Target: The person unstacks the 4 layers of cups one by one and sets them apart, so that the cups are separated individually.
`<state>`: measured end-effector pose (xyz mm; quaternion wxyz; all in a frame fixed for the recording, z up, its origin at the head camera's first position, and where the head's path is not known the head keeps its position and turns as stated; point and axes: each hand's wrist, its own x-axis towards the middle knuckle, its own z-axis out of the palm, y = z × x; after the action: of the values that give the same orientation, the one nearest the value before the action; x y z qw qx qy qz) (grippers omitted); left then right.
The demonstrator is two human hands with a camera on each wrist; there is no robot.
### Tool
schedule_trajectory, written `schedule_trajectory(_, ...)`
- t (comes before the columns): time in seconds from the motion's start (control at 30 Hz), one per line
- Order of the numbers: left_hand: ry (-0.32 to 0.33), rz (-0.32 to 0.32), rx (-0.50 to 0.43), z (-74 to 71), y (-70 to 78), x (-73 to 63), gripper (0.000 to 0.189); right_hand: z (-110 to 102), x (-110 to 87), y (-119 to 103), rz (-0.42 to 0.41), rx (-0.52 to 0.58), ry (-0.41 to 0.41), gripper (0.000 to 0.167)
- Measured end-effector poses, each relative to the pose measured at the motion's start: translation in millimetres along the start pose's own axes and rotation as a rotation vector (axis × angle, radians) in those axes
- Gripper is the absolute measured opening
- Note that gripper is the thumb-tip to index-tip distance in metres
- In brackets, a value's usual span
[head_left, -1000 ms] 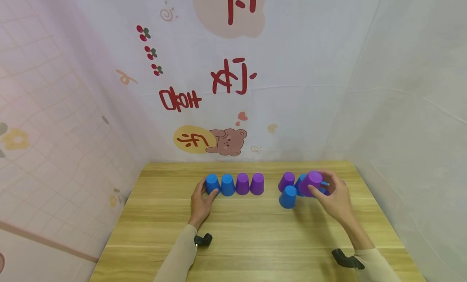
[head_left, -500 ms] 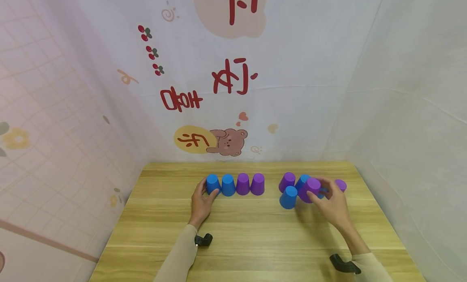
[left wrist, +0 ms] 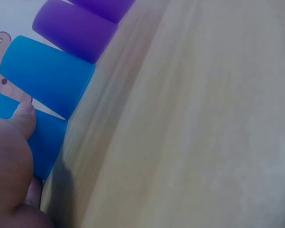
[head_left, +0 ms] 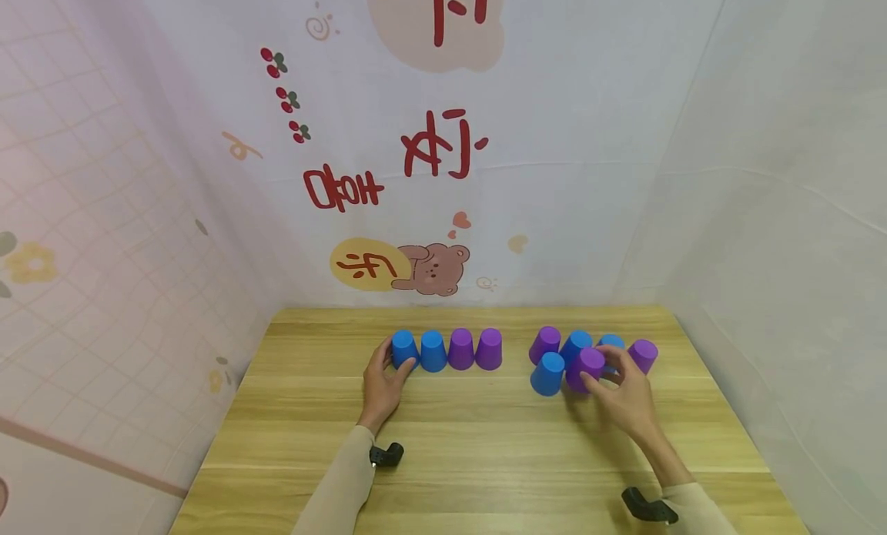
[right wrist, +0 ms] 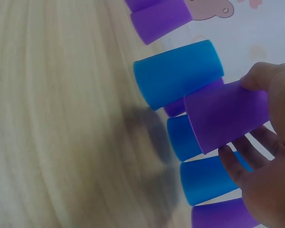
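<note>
My left hand [head_left: 383,387] holds the leftmost blue cup [head_left: 403,347] of an upside-down row, thumb on its near side. Beside it stand another blue cup [head_left: 433,352] and two purple cups [head_left: 460,350]. On the right, my right hand [head_left: 629,395] grips a purple cup [right wrist: 223,114] by its sides, mouth down, seemingly just above the table. Left of this cup is a front blue cup [head_left: 548,375]. Behind them are a purple cup [head_left: 544,346], a blue cup [head_left: 577,346], a partly covered blue cup [head_left: 611,341] and a purple cup [head_left: 644,356] at far right.
The cups are on a wooden table [head_left: 478,450]. A white printed cloth [head_left: 575,212] rises behind the table's far edge, with more cloth at both sides. Bare wood lies in front of the rows and in the gap between them.
My right hand has lowered the purple cup toward the table, beside the front blue cup. The cups behind it are now less covered. My left hand stays in place.
</note>
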<state>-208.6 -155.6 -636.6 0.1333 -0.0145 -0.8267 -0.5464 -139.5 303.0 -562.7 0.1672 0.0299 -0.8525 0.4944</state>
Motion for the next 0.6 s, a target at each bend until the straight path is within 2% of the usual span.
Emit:
schedule_trajectory(0.13, 0.013, 0.017, 0.005, 0.1, 1.8, -0.6, 0.068, 4, -1.9, 7, 0.003, -0.005, 0.002, 0.062)
schedule_trajectory(0.33, -0.005, -0.018, -0.003, -0.9, 1.4, 0.8, 0.069, 8, -3.6, 11, 0.033, -0.006, -0.009, 0.059)
schedule_trajectory(0.6, -0.022, -0.041, -0.028, -1.8, 1.2, 1.6, 0.071, 9, -4.9, 16, 0.024, -0.035, -0.015, 0.057)
